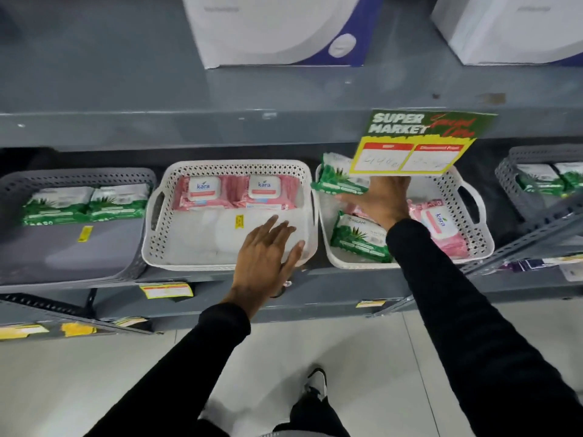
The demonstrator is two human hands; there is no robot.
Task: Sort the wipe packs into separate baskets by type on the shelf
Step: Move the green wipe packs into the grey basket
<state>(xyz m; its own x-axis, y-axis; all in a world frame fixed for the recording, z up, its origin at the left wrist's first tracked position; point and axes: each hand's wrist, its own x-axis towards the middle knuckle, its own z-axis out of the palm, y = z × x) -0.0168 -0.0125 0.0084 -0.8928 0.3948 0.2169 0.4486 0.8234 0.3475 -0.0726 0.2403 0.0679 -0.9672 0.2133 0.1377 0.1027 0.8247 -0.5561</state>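
The middle white basket (pixel 157 247) holds two pink Kara wipe packs (pixel 202 192) at its back. My left hand (pixel 265 250) lies open on this basket's front rim, fingers spread. The right white basket (pixel 481 222) holds a mix: a green aloe pack (pixel 359 238) at the front left, a pink pack (pixel 441 228) on the right. My right hand (pixel 378 198) reaches into it and grips a second green pack (pixel 337 179), raised over the back left rim. The grey basket (pixel 63 250) on the left holds two green packs (pixel 85 201).
A yellow and green price sign (pixel 419 143) hangs from the upper shelf edge just above my right hand. Another grey basket (pixel 511 171) with green packs stands at the far right. White boxes (pixel 277 29) sit on the upper shelf. A slanted metal brace (pixel 536 231) crosses at right.
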